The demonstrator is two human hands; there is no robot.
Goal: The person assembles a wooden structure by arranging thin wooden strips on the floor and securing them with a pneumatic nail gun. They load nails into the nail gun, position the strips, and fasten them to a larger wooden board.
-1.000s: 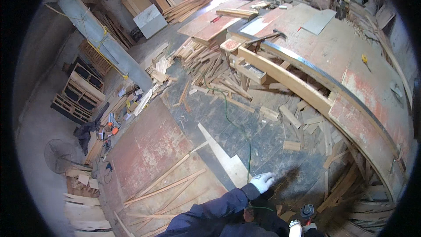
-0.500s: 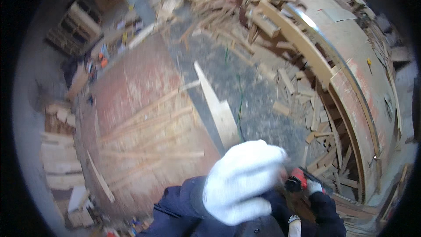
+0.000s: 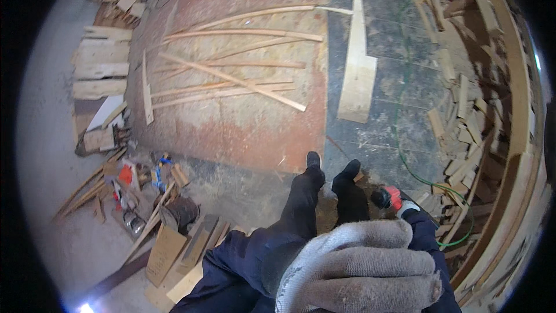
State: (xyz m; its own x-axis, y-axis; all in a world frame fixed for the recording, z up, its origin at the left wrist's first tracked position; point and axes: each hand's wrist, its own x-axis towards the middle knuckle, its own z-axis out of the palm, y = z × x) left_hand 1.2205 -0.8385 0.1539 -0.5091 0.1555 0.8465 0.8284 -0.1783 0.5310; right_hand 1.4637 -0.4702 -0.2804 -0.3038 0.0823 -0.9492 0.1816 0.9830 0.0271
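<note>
My left hand [image 3: 365, 266], in a grey-white knitted glove, is raised close to the camera at the lower middle. Its fingers stretch to the right side by side, with nothing visible in them. Lower and farther off, my right hand [image 3: 409, 207], also gloved, is closed round a red and black tool that looks like a nail gun [image 3: 394, 196]. My sleeve and the left glove hide part of the right arm. A green hose [image 3: 414, 175] runs over the floor and loops beside the right forearm. My two shoes point ahead on the floor.
Long thin wood strips [image 3: 231, 84] lie across a reddish board [image 3: 260, 145]. Ahead is a stepped wooden piece [image 3: 356, 84]. Scrap wood [image 3: 463, 133] is heaped along a bench [image 3: 509, 220] at right. At left are stacked boards [image 3: 101, 69], a metal bucket [image 3: 179, 213] and loose tools.
My view has swung down and left, showing my legs and feet. The left glove now sits lower and nearer the camera. The right hand still holds the nail gun.
</note>
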